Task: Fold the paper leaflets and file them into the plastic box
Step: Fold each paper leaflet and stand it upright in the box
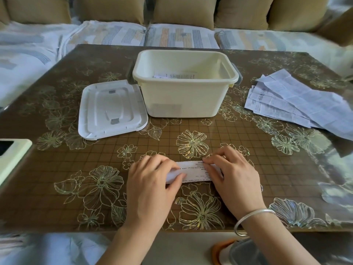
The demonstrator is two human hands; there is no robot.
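Folded leaflet (pixel 193 172), a narrow white strip with small print, lies on the counter (pixel 248 150) near its front edge. It is between the two hands and in front of the plastic box (pixel 183 96), well apart from it. The left grip (pixel 150 180) is on the left end of the strip. Its fingers are curled over the paper and the thumb comes from the near side, so this end is pinched and a little lifted. The right grip (pixel 235 176) pinches the right end, with bent fingertips on the far edge and the thumb on the near part of the paper. A silver bracelet (pixel 252 219) sits on the right wrist.

The plastic box is cream, stands upright at the middle of the counter and is open at the top. Inside, low on the left side, some filed leaflets (pixel 172 75) are visible. The white lid (pixel 112 109) lies flat just beside the box on its left; I cannot tell whether they touch. At the right side of the counter the loose leaflets (pixel 298 104) are spread unfolded, one over another. At the left edge of the view is a pale green object (pixel 13 155) with a dark panel. Behind the counter is a sofa (pixel 181 37) with beige cushions.
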